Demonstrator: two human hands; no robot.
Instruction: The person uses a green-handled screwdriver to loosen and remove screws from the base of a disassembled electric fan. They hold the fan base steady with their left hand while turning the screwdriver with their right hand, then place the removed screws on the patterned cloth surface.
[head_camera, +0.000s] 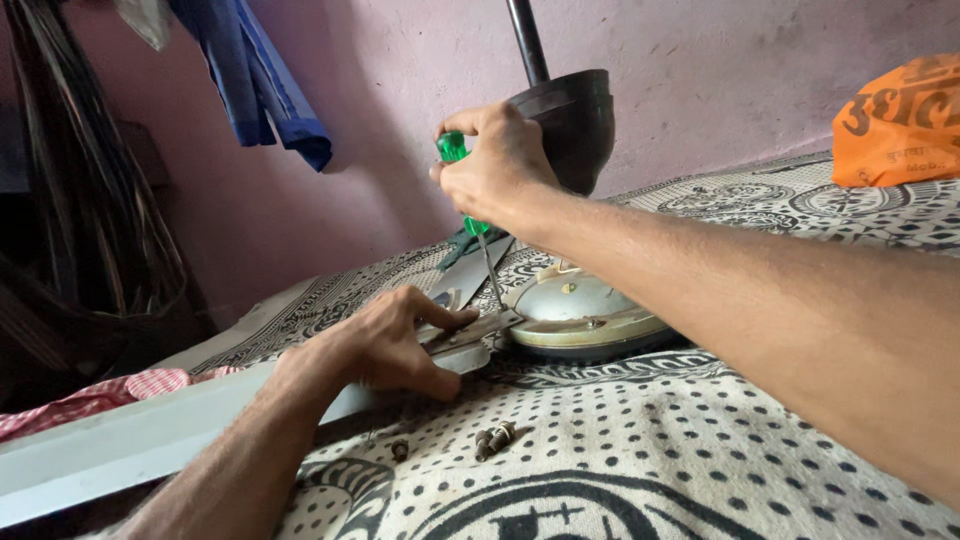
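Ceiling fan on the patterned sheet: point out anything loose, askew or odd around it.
Loose screws lie scattered on the patterned sheet in front of the left hand, another beside them. The fan motor rests on cloth rather than a hard surface. Nothing looks damaged.

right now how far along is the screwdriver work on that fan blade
Some loose screws already lie on the patterned cloth, so part looks done. In hand: the right hand holds a green-handled screwdriver upright with its tip at the blade bracket, while the left hand presses the blade down. The bracket is against the fan motor.
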